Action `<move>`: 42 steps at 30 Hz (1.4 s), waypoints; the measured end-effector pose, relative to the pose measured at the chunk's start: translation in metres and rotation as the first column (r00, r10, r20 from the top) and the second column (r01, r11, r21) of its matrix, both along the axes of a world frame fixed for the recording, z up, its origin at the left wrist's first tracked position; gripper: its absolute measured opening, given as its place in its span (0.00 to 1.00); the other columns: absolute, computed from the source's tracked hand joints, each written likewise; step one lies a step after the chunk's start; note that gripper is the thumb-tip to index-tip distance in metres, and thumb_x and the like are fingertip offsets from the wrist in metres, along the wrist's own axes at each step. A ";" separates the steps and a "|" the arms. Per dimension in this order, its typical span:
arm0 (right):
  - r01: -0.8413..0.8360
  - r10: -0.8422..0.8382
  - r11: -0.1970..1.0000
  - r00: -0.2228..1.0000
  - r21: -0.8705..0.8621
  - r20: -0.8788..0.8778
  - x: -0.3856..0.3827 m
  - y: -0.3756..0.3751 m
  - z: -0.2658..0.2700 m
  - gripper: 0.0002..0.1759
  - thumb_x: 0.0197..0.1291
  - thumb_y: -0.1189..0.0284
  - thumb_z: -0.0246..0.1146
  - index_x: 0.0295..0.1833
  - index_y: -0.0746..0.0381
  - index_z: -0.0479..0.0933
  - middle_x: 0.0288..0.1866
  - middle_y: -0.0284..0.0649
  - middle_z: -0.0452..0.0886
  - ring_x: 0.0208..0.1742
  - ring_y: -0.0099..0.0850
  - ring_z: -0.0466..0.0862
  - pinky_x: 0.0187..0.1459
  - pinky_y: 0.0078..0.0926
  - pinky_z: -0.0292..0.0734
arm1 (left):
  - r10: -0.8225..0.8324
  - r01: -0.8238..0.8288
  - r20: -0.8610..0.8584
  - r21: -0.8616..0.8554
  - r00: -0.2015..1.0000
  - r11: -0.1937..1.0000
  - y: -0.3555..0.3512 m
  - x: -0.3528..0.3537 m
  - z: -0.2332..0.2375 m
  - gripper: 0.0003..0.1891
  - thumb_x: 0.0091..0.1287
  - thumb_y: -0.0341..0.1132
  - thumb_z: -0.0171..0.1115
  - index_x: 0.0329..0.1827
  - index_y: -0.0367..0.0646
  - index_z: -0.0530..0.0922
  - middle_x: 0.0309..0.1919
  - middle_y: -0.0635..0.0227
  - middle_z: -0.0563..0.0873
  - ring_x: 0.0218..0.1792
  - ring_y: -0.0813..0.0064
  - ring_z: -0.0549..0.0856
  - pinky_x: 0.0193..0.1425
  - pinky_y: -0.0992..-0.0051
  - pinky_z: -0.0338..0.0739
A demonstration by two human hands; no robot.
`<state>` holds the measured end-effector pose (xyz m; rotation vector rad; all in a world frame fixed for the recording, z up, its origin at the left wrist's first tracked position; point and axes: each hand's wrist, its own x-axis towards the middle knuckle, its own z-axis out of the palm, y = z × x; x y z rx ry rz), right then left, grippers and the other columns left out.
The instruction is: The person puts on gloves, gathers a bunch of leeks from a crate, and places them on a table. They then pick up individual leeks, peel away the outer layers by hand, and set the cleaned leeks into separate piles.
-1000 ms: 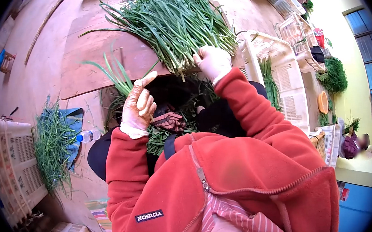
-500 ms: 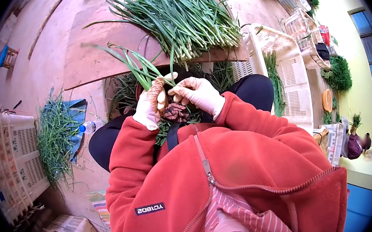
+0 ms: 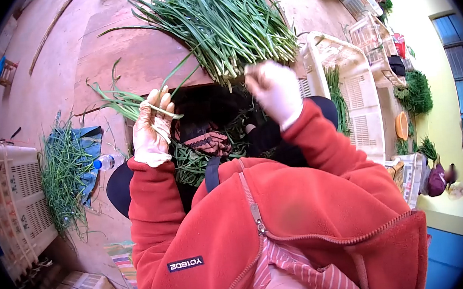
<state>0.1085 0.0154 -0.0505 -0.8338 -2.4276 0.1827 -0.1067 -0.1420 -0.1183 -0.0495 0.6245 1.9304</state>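
While your left hand (image 3: 152, 132) holds a few green stalks (image 3: 123, 103) by the near edge of the board (image 3: 119, 60), your right hand (image 3: 277, 91) is blurred near the cut ends of the big green bunch (image 3: 221, 27) on it; can't tell if it grips anything. Hands are apart. Right of the board: white crate (image 3: 361, 108) with greens (image 3: 336, 97) inside. Left of and nearer you than the board: loose greens (image 3: 62, 170) on blue cloth (image 3: 92, 143), water bottle (image 3: 110, 161) just beside.
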 end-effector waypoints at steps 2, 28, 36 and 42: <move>0.045 -0.075 0.977 0.987 0.208 0.141 -0.017 0.026 0.022 0.12 0.48 0.65 0.69 0.36 0.57 0.78 0.29 0.39 0.74 0.32 0.38 0.77 0.35 0.36 0.72 | -0.089 0.080 0.080 0.113 0.993 0.990 0.003 -0.006 -0.011 0.21 0.72 0.39 0.51 0.62 0.34 0.69 0.49 0.61 0.81 0.30 0.82 0.77 0.33 0.81 0.74; 0.296 -0.148 0.939 0.809 -0.177 0.568 -0.043 0.010 0.003 0.21 0.56 0.51 0.61 0.26 0.59 0.80 0.25 0.46 0.81 0.29 0.44 0.82 0.33 0.41 0.75 | -0.218 0.179 -0.132 -0.258 0.967 0.949 0.021 0.012 -0.028 0.22 0.68 0.48 0.57 0.46 0.34 0.79 0.38 0.58 0.85 0.41 0.60 0.85 0.52 0.63 0.78; 0.094 -0.025 0.558 0.995 -0.825 0.096 -0.017 -0.017 -0.032 0.17 0.57 0.59 0.64 0.32 0.64 0.80 0.27 0.40 0.83 0.28 0.29 0.82 0.34 0.26 0.76 | -0.351 0.343 -0.058 -0.118 0.935 0.932 0.023 0.026 -0.016 0.28 0.70 0.46 0.55 0.65 0.35 0.67 0.19 0.80 0.66 0.23 0.83 0.67 0.40 0.76 0.74; -0.149 0.094 0.109 0.986 -0.983 -0.139 -0.001 -0.049 -0.026 0.10 0.64 0.66 0.61 0.37 0.62 0.77 0.33 0.35 0.84 0.31 0.17 0.80 0.29 0.12 0.72 | -0.443 0.443 0.009 -0.003 0.896 0.896 0.022 0.039 -0.010 0.31 0.71 0.50 0.51 0.68 0.34 0.63 0.13 0.83 0.58 0.17 0.87 0.61 0.30 0.82 0.62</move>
